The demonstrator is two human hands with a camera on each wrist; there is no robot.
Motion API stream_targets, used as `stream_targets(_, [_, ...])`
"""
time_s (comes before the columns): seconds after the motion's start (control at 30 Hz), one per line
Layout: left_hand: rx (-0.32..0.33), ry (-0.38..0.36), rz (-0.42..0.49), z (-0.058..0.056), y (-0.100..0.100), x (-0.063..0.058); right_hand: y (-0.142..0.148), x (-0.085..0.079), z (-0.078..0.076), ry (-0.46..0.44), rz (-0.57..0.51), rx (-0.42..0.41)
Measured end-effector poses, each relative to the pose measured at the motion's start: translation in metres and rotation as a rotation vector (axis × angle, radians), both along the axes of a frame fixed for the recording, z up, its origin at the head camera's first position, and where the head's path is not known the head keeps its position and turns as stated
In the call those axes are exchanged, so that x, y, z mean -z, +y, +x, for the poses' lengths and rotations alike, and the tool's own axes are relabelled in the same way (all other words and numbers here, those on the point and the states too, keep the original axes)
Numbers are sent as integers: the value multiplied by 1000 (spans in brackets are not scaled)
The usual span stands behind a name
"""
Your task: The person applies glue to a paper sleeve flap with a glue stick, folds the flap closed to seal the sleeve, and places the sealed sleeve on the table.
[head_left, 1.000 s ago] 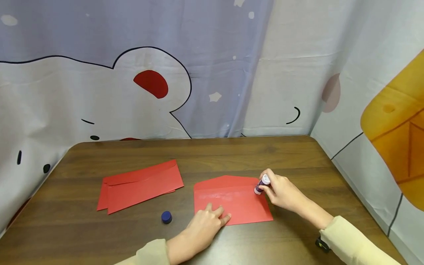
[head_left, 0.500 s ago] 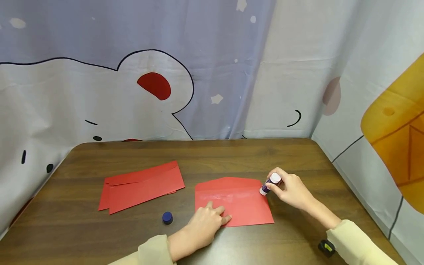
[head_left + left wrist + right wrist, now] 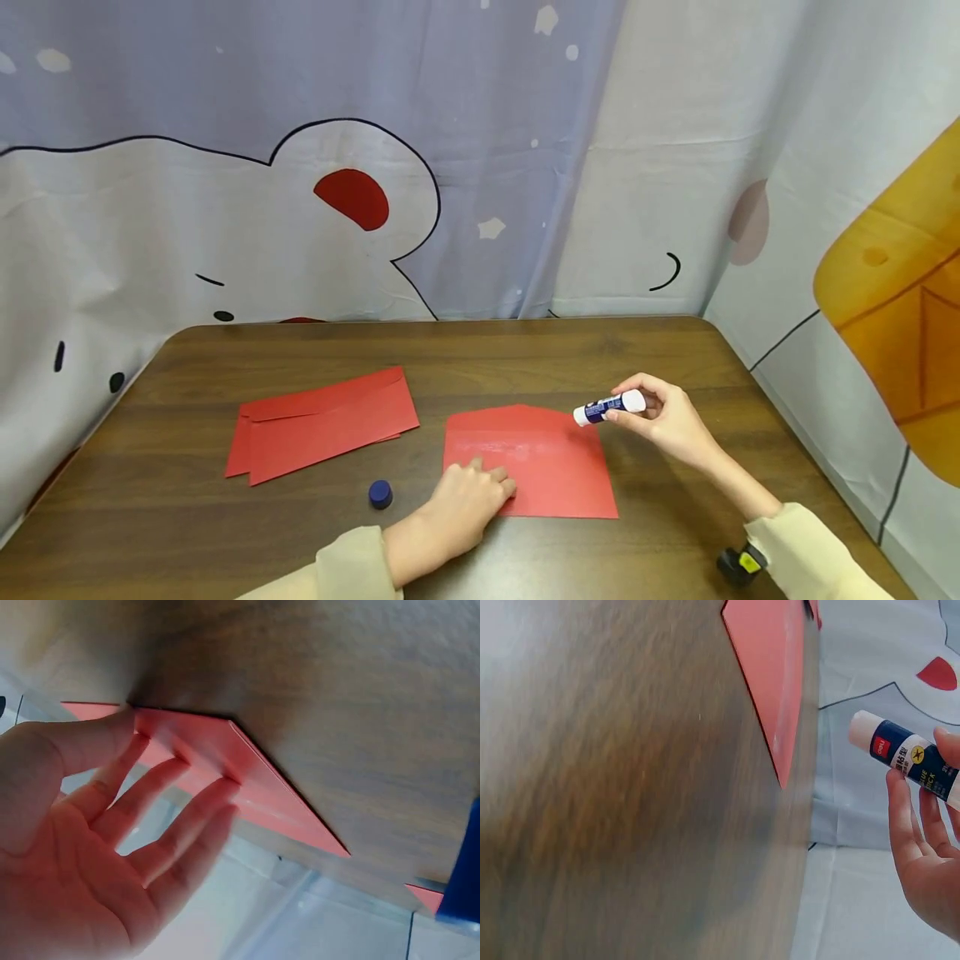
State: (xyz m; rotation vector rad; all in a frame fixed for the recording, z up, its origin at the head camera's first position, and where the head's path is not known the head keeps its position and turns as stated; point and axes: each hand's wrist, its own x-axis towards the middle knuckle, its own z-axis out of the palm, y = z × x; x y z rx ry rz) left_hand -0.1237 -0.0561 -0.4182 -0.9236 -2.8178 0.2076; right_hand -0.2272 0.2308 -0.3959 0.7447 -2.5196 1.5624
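Observation:
A red envelope [image 3: 558, 479] lies on the brown table with its flap folded out toward the back and a shiny smear across it. On its near left part rest the fingertips of my left hand [image 3: 465, 504]; the left wrist view shows these fingers [image 3: 165, 832] fairly straight, the thumb at the envelope's edge. My right hand [image 3: 671, 421] pinches a glue stick [image 3: 606, 407] between thumb and fingers, over the envelope's right back corner. The stick is tilted nearly level, its white end pointing left. Its dark blue printed label faces the right wrist camera.
A blue cap [image 3: 380, 494] stands on the table [image 3: 300, 533] left of my left hand. Farther left lie more red envelopes [image 3: 330, 425], overlapping. A printed curtain [image 3: 487, 167] hangs behind the table and along its right side.
My right hand has lifted the glue stick off the envelope's right edge and tipped it toward level. The left hand's thumb has drawn in closer to its fingers.

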Motion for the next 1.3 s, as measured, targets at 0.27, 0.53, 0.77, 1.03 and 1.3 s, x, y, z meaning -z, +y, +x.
stream_targets(0.27, [67,-116,135,-15,-6,-8,-3,1,10,-39,-88,-23])
stream_targets(0.53, [-30,-309,261,-56,-6,-31,-5,5,13,-113,-225,-106])
stream_targets(0.77, [-164,-473,277,-94,-5,-27,-11,6,20,-148,-263,-164])
stream_targets(1.03, [-216,-490,191,-109,-5,-14,-13,6,27,-137,-263,-213])
stream_targets(1.3, [-249,-472,120,-108,-1,-15,-12,6,27,-125,-281,-215])
